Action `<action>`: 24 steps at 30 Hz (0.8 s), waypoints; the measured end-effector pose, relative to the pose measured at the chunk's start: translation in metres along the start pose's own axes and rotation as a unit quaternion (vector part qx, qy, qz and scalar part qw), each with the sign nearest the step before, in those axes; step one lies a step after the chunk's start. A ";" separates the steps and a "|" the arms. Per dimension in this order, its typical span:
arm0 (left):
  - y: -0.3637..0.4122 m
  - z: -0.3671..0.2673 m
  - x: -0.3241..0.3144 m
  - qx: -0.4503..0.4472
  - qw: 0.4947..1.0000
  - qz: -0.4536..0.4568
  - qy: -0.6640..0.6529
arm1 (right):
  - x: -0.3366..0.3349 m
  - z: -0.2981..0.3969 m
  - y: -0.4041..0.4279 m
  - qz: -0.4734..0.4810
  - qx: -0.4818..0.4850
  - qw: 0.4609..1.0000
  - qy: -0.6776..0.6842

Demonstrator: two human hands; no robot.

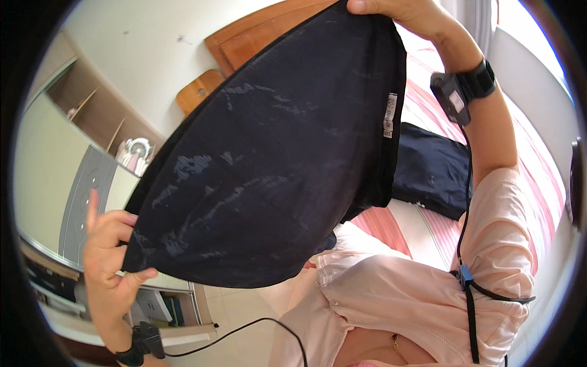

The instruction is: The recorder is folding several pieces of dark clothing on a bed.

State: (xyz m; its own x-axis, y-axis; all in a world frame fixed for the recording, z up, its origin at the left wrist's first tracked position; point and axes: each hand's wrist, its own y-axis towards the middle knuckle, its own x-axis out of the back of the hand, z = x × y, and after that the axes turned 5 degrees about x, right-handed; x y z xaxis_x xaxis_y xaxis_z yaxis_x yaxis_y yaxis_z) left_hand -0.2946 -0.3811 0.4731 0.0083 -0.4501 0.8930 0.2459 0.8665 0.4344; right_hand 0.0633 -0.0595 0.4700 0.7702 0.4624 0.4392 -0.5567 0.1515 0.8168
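A black cloth garment with faded grey marks is stretched up between my two hands. My left hand pinches its lower left corner between thumb and fingers, index finger raised. Near the top edge, my right hand grips the upper corner; part of this hand is cut off by the frame. A small white label with writing shows along the garment's right edge. Behind it, a folded dark garment lies on the bed.
The bed has a red and white striped cover and a wooden headboard. An open-shelved cabinet holds a white fan-like object. Lower shelves hold books. Black cables run from the wrist devices.
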 end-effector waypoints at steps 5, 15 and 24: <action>0.043 -0.026 0.007 -0.093 0.988 0.042 0.116 | 0.016 0.010 -0.011 0.080 -0.146 0.985 -0.053; 0.015 -0.124 -0.064 -0.356 0.903 0.183 -0.157 | 0.001 -0.014 -0.072 0.074 -0.073 0.976 -0.194; 0.048 -0.031 -0.038 -0.108 0.988 0.109 0.021 | 0.044 -0.012 -0.097 0.022 -0.128 0.979 -0.159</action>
State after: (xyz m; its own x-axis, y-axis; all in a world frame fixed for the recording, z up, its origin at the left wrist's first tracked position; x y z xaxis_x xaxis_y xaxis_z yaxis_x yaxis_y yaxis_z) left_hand -0.2533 -0.3289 0.4568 0.1223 -0.2709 0.9548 0.4356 0.8791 0.1936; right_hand 0.1477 -0.0439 0.4056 0.7786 0.1849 0.5996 -0.6205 0.3697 0.6916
